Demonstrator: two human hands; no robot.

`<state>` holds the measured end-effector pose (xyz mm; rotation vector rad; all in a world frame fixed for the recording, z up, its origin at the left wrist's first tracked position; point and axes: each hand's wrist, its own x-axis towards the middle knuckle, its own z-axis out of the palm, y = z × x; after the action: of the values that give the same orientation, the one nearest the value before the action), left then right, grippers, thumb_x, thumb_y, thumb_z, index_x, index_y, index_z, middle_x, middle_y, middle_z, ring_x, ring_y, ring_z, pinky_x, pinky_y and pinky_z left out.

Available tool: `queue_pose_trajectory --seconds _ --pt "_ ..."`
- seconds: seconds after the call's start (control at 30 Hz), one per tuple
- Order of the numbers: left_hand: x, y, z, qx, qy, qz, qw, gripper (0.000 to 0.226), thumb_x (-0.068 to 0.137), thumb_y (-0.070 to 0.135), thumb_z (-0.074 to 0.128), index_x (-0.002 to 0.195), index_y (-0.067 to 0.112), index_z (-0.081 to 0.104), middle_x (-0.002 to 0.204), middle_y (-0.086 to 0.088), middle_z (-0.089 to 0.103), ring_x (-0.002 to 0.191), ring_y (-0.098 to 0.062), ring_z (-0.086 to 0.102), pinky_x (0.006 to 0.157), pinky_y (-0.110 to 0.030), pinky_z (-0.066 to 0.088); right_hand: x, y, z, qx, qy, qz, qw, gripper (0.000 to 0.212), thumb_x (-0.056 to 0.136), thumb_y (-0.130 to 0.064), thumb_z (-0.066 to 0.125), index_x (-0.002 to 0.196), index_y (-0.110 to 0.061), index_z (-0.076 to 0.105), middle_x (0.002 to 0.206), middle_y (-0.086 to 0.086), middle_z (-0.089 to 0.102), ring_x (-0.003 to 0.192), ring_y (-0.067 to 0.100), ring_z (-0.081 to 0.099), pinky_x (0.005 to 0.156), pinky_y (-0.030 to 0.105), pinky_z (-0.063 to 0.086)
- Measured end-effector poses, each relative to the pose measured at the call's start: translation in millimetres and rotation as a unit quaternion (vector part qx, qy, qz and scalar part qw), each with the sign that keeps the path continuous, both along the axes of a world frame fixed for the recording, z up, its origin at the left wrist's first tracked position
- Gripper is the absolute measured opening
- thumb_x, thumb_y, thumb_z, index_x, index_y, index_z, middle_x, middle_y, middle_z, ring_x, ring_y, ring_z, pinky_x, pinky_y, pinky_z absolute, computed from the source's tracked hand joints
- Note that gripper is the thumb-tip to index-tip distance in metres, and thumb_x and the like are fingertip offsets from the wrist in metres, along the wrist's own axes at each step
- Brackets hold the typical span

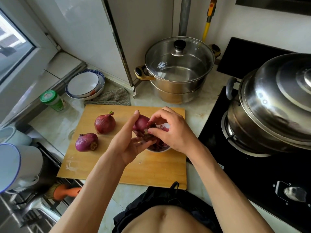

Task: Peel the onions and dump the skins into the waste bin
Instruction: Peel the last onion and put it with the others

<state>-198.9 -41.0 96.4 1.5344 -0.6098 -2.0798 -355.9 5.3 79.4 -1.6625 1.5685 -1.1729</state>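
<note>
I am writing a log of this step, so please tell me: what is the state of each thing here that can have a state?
Held onion: partly peeled, skin loose.
Left hand: holds the onion.
Right hand: pinches the skin.
Two onions on the board: unpeeled, lying apart.
White bowl: holds skins.
Glass-lidded pot: lid on.
Steel pot on the stove: lid on.

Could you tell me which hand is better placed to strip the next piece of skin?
The right hand: it already pinches loose skin on the red onion, above the white bowl, while the left hand cradles the onion.
</note>
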Motion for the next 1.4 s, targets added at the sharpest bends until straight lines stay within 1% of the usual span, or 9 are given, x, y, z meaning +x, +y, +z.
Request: queue_pose_trajectory --seconds 0.17,0.33,0.5,0.57,0.7,0.87,0.97,1.2,1.4 --pt "3.4 3.4 -2.3 0.005 0.016 -0.006 1.000 0.067 0.066 0.059 0.081 0.109 0.009 0.075 0.118 -0.026 0.065 0.093 -0.034 0.076 0.082 -0.041 0.064 0.4 1.3 -9.6 -0.035 -0.037 -0.011 0.999 0.011 0.080 -0.019 0.079 0.087 -0.012 0.073 0.086 0.000 0.066 0.083 0.014 0.064 0.076 0.039 0.053" --pt "7.3 6.6 0.5 -0.002 0.022 -0.001 1.000 0.065 0.075 0.054 0.079 0.117 0.005 0.071 0.117 -0.026 0.065 0.084 -0.032 0.078 0.098 -0.046 0.057 5.9 8.2 -20.2 -0.028 -0.123 -0.022 0.992 0.008 0.080 -0.018 0.078 0.083 -0.013 0.072 0.081 -0.018 0.063 0.079 0.006 0.062 0.072 0.020 0.047" --pt "8.8 6.2 2.4 0.023 0.021 0.055 0.998 0.064 0.081 0.056 0.077 0.122 0.007 0.067 0.121 -0.031 0.063 0.093 -0.041 0.075 0.064 -0.035 0.066 1.4 13.4 -20.9 -0.026 -0.182 -0.052 0.982 0.007 0.081 -0.012 0.079 0.085 -0.009 0.074 0.084 -0.009 0.069 0.081 0.009 0.066 0.075 0.023 0.052" --pt "14.1 5.2 3.1 0.036 0.052 0.065 0.996 0.070 0.081 0.059 0.075 0.128 0.008 0.066 0.123 -0.032 0.063 0.090 -0.042 0.075 0.064 -0.033 0.065 -4.5 14.2 -21.3 0.003 -0.186 -0.092 0.978 0.010 0.081 -0.013 0.082 0.088 -0.008 0.077 0.086 -0.001 0.074 0.083 0.014 0.070 0.076 0.028 0.057" --pt "15.5 4.3 7.1 0.037 0.096 0.038 0.994 0.067 0.085 0.060 0.069 0.127 0.007 0.069 0.124 -0.028 0.067 0.089 -0.041 0.075 0.068 -0.033 0.063 -9.7 12.4 -28.7 0.083 -0.075 -0.137 0.984 0.013 0.082 -0.018 0.081 0.093 -0.012 0.079 0.085 -0.007 0.074 0.077 0.003 0.067 0.072 0.018 0.053" --pt "10.3 8.4 7.8 0.030 0.072 0.002 0.997 0.067 0.088 0.062 0.064 0.130 0.010 0.066 0.112 -0.022 0.073 0.083 -0.038 0.076 0.056 -0.029 0.061 -4.1 15.0 -35.5 0.096 0.019 -0.124 0.987 0.018 0.085 -0.022 0.078 0.101 -0.015 0.078 0.094 -0.003 0.070 0.079 0.005 0.061 0.070 0.013 0.047" --pt "11.4 7.6 5.6 0.033 0.065 -0.021 0.997 0.073 0.088 0.065 0.062 0.133 0.009 0.064 0.119 -0.022 0.072 0.078 -0.036 0.076 0.053 -0.027 0.058 -3.4 16.2 -35.5 0.087 0.041 -0.129 0.987 0.023 0.090 -0.025 0.072 0.111 -0.014 0.075 0.101 0.000 0.067 0.085 0.011 0.062 0.078 0.023 0.052" --pt "13.1 5.0 7.6 0.050 0.057 -0.045 0.996 0.071 0.090 0.070 0.052 0.112 0.005 0.070 0.086 -0.019 0.071 0.051 -0.027 0.065 0.040 -0.024 0.053 0.5 20.6 -13.7 -0.057 -0.032 -0.074 0.995 0.018 0.086 -0.016 0.072 0.104 -0.011 0.073 0.104 -0.005 0.066 0.097 0.009 0.063 0.079 0.016 0.047" --pt "15.6 6.1 11.6 0.037 0.051 -0.122 0.990 0.082 0.089 0.077 0.047 0.116 0.003 0.069 0.078 -0.014 0.069 0.048 -0.024 0.064 0.039 -0.024 0.053 3.6 20.1 1.7 -0.026 -0.047 0.044 0.998 0.052 0.082 -0.020 0.082 0.130 -0.017 0.063 0.132 -0.004 0.057 0.128 0.009 0.052 0.102 0.027 0.046"
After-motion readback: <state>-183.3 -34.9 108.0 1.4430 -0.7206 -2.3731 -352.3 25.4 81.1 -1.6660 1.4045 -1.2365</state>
